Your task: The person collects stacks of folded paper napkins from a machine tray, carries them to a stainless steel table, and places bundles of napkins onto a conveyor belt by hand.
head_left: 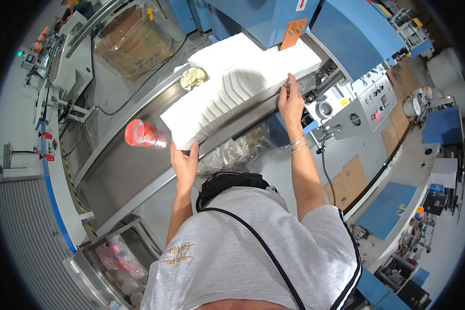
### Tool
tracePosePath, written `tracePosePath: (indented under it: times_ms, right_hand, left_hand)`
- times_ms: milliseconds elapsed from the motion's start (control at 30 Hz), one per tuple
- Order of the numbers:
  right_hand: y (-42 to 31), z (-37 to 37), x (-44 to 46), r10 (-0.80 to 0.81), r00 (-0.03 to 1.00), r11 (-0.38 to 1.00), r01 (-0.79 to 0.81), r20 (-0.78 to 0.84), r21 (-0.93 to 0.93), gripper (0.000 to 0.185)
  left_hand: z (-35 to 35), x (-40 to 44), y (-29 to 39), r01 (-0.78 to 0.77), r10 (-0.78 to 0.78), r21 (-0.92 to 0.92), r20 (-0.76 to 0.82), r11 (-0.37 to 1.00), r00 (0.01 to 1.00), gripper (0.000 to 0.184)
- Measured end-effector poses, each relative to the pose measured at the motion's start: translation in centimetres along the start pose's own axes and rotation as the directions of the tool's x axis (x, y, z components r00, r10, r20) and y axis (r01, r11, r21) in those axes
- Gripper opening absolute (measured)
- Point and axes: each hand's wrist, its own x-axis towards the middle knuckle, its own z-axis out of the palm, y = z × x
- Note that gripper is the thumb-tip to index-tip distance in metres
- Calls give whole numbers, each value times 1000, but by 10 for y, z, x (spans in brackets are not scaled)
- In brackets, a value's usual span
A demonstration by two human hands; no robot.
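A long row of stacked soft white sheets (pixel 219 101), tissue-like, lies along a metal trough in front of me. At its near left end is my left hand (pixel 185 161), with thumb and fingers set against the lower corner and gripping it. My right hand (pixel 291 101) is at the front side near the right end, fingers stretched upward, the fingertips close to or touching the sheets. A crumpled pale yellow bundle (pixel 193 78) rests against the back of the row. Left of the row stands a clear container with a red top (pixel 142 133).
The blue machine housing (pixel 253 18) with an orange bracket (pixel 293 34) overhangs the row's right end. A control panel (pixel 373 106) and a handwheel (pixel 329 132) sit at the right. White scraps in a plastic bag (pixel 237 154) lie below the trough. A metal rail (pixel 134 201) runs in front.
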Motion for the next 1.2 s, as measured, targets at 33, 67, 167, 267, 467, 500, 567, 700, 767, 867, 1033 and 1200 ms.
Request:
tracePosePath:
  times_ms: [33,67,167,267,467,500,567,700,767,867,1033,1200]
  right_hand:
    - [0,1,0,-3,1000,1000,4,-7,11,43]
    - [0,2,1,-7,1000,1000,7,-14,22,42]
    - [-1,1,3,-39,999,999,39,-19,7,39]
    - [-3,-1,8,-104,994,995,103,-39,-14,35]
    - [-10,-4,14,-92,996,996,91,-22,-14,30]
    - [-8,-3,15,-113,993,993,112,-26,-23,29]
    - [-5,-2,16,-71,997,997,71,12,-17,30]
    - [-9,-3,19,86,994,996,-88,73,25,32]
    - [-15,-7,22,174,978,982,-181,117,55,34]
    - [-10,-7,26,154,974,987,-160,163,22,36]
    - [-2,-9,34,162,961,987,-158,225,-36,39]
    - [0,-7,37,275,895,961,-267,352,-72,53]
  left_hand:
    - [0,0,0,4,-4,3,4,1000,1000,56]
    - [0,0,-1,8,-8,6,8,1000,1000,56]
    - [-1,-1,0,25,-25,8,15,1000,1000,56]
    - [0,-1,-1,-2,2,22,10,1000,1000,54]
    - [1,-2,-3,22,-22,-9,2,1000,1000,49]
    - [1,-2,-3,16,-16,-6,-3,1000,1000,49]
    - [1,-2,-6,2,-2,-1,-9,1000,1000,49]
    - [2,-1,-6,5,-5,-15,-5,1000,1000,52]
    - [0,-1,-2,2,-3,-23,-17,1000,1000,53]
    - [0,-1,-1,11,-12,-22,-17,1000,1000,55]
    - [3,-1,-7,-71,69,-26,-51,997,996,59]
    - [2,-1,-5,-50,47,-41,-64,998,997,64]
